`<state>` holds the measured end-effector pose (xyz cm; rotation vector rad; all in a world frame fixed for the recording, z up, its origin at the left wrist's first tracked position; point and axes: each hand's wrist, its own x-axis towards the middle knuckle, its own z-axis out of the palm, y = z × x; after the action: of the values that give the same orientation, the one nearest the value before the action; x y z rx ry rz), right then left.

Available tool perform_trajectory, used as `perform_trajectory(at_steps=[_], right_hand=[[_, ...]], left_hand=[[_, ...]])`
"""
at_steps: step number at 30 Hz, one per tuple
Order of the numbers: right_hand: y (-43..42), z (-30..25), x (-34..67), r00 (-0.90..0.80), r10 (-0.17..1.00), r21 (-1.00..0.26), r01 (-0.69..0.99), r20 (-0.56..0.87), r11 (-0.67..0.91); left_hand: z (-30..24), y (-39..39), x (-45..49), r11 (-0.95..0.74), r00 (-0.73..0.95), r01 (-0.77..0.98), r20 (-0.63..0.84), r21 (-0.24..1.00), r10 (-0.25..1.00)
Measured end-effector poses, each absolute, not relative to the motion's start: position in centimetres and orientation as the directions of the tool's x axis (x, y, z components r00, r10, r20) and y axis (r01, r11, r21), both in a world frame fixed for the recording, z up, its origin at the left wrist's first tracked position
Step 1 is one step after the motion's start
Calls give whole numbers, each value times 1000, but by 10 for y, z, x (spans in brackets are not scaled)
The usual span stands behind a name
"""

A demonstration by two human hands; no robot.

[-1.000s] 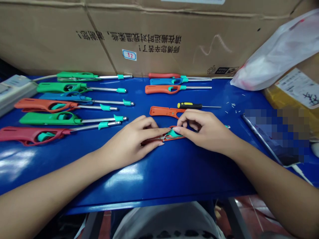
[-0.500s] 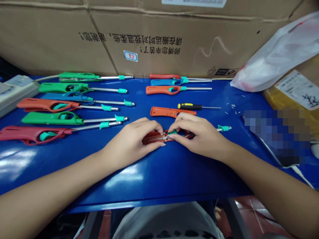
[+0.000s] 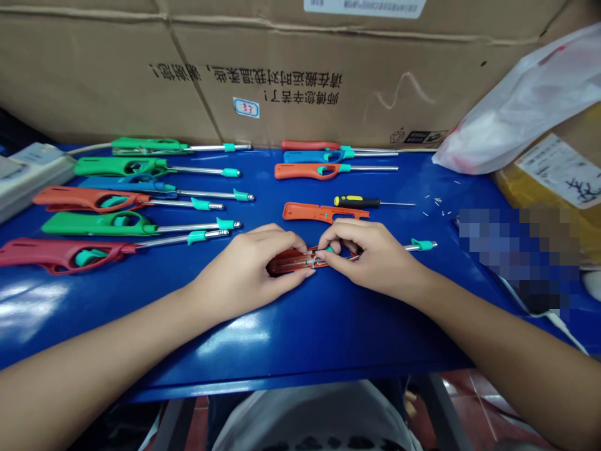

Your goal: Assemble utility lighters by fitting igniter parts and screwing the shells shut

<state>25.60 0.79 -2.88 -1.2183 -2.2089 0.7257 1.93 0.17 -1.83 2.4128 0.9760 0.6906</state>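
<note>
An orange long-nosed gas lighter lies opened up on the blue table, its inner parts showing. My left hand grips the handle end, fingers on the far edge and thumb on the near edge. My right hand pinches at the teal trigger part in the middle of the lighter; its fingertips partly cover what they hold. The metal nozzle with a teal tip sticks out to the right beyond my right hand. Just behind lies the loose orange half shell, with a black and yellow screwdriver beyond it.
Several lighters in green, blue, orange and red lie in a row at left. More lighters lie at the back middle. A cardboard box stands behind. At right are small white bits, a blurred phone and a plastic bag.
My right fingers have shifted slightly and curled in more at the teal trigger part. My left hand keeps its hold on the lighter's handle.
</note>
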Motion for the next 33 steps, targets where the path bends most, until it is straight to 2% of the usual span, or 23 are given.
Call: perform_trajectory(at_steps=[8, 17, 24, 29, 33], right_hand=[[8, -20, 258, -456, 843, -649, 556, 284, 519], [14, 1, 284, -565, 825, -568, 674, 16, 473], [20, -7, 285, -485, 873, -626, 699, -57, 347], [20, -3, 283, -482, 876, -610, 693, 5, 385], [21, 7, 293, -461, 887, -606, 711, -17, 357]], left_hand=[[-14, 5, 17, -694, 645, 462, 328, 552, 690], [-18, 8, 16, -595, 574, 534, 259, 600, 777], [-21, 15, 13, -550, 541, 529, 243, 646, 805], [-22, 17, 12, -598, 566, 515, 280, 614, 775], [-21, 19, 10, -625, 583, 496, 302, 603, 754]])
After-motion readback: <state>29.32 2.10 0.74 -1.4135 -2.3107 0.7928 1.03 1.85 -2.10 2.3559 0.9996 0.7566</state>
